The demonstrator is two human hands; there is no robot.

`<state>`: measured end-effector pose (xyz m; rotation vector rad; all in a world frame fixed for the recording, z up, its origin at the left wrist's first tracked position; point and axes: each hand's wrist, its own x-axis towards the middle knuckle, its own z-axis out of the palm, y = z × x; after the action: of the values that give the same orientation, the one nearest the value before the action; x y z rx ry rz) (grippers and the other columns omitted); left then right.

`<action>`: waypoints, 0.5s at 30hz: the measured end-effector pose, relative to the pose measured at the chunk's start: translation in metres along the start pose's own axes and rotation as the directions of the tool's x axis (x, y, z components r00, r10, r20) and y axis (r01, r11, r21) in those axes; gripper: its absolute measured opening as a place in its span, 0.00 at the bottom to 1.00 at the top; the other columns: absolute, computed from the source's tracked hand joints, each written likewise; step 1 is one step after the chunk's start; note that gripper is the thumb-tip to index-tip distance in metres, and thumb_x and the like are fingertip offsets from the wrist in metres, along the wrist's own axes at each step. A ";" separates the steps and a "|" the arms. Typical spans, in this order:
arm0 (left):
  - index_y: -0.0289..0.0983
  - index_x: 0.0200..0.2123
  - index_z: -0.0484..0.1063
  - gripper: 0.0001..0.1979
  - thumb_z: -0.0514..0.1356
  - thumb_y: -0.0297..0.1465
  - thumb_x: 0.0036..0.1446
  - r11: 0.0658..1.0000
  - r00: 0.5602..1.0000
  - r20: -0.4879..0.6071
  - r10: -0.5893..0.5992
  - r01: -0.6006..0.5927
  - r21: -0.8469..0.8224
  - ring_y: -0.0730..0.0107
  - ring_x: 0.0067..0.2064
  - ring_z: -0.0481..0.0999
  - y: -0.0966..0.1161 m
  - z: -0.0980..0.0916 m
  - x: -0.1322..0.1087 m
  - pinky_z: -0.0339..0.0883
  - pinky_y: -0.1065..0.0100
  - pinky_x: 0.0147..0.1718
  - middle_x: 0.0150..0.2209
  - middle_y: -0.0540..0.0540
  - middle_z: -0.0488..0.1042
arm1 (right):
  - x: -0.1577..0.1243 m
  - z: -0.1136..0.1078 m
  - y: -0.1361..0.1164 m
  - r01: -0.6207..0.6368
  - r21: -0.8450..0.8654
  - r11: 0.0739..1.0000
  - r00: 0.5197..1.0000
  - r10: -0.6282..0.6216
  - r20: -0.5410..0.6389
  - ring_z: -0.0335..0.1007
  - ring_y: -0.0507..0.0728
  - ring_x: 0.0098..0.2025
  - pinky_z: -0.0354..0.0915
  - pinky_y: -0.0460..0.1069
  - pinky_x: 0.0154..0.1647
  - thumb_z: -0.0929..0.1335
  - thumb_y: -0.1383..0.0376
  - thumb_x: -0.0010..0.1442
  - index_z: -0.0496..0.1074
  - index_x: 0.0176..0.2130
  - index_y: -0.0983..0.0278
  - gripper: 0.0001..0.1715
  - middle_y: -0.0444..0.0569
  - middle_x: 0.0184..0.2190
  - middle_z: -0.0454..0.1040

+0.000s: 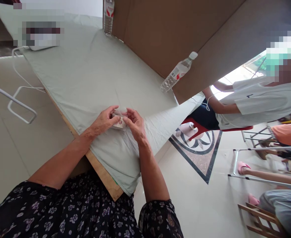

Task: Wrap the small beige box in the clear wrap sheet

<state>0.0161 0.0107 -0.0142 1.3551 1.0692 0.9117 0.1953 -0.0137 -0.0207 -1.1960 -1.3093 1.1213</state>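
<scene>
A small whitish packet (119,123) with faint reddish marks sits between my two hands near the corner of the cloth-covered table (91,76). Something clear, like thin plastic film, shows at its far side. My left hand (102,121) grips the packet's left side, with the thumb lying over its top. From the right, my right hand (136,124) holds it with bent fingers and the thumb pressed on the top face. Its exact kind and contents cannot be made out.
Brown cardboard (155,36) stands on the table, with water bottles (176,73) beside it. A white device with a cable lies at the far left. On the right sits a person in a white shirt (257,99); other people and metal frames are beyond.
</scene>
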 end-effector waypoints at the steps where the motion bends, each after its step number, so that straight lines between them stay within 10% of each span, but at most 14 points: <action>1: 0.29 0.67 0.65 0.42 0.66 0.40 0.51 1.000 1.000 -0.006 -0.004 0.004 0.007 0.64 0.43 0.79 0.002 0.000 -0.001 0.72 0.63 0.43 0.48 0.40 0.79 | -0.001 0.000 0.001 0.011 -0.014 1.000 1.000 -0.010 0.026 0.79 0.61 0.52 0.73 0.58 0.58 0.77 0.41 0.52 0.74 0.56 0.59 0.40 0.54 0.49 0.81; 15: 0.30 0.67 0.64 0.39 0.65 0.45 0.58 0.998 0.998 0.024 0.062 -0.061 -0.017 0.65 0.41 0.78 -0.007 -0.001 0.002 0.71 0.64 0.41 0.41 0.43 0.77 | 0.016 0.016 -0.002 -0.074 -0.031 0.997 0.997 0.075 0.007 0.75 0.56 0.31 0.72 0.53 0.38 0.77 0.38 0.50 0.74 0.48 0.60 0.38 0.43 0.26 0.75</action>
<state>0.0154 0.0131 -0.0210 1.3885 1.0044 0.9450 0.1793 0.0020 -0.0186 -1.2730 -1.3012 1.1644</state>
